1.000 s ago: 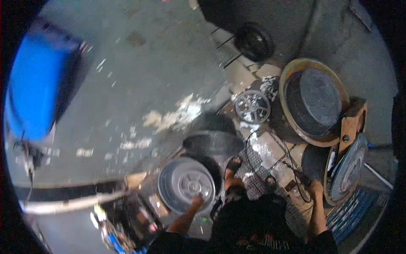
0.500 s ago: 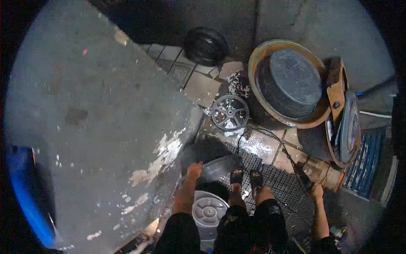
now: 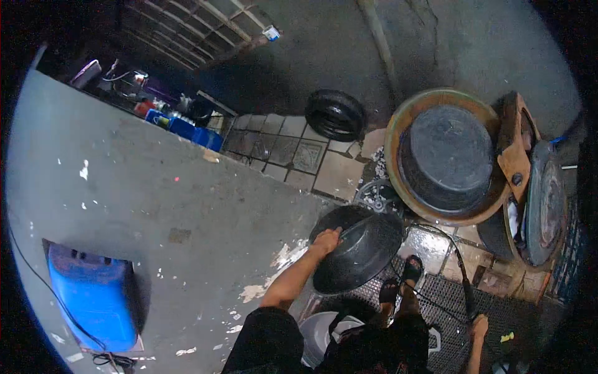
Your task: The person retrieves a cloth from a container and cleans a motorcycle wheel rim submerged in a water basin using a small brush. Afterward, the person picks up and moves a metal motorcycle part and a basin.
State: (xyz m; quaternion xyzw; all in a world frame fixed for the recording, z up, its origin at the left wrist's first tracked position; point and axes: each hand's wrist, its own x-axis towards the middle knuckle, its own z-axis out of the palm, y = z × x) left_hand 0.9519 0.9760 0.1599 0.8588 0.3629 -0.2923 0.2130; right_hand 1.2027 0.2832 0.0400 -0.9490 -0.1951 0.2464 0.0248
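My left hand [image 3: 327, 242] is closed on the rim of a large black basin [image 3: 361, 265], which it holds tilted above the floor in front of my feet. My right hand [image 3: 478, 327], low on the right, grips the end of a slim black wand [image 3: 468, 296] that looks like a pressure-washer lance. Its thin far part reaches toward the basin's right side. A spoked grey wheel [image 3: 377, 194] lies partly hidden behind the basin. Below the basin stands a pale plastic tub [image 3: 321, 333], partly covered by my leg.
A big round brown-rimmed vat [image 3: 398, 118] with a dark upturned tub [image 3: 451, 146] in it stands at right. Black tyres [image 3: 335, 116] lie by the wall. A grey wall [image 3: 205, 206] borders my left, with a blue cover [image 3: 93, 299]. Black matting [image 3: 436, 299] lies underfoot.
My left hand has raised the basin forward and tilted it, so more of it shows and it now covers part of the wheel. The camera view has shifted, showing more at the upper left.
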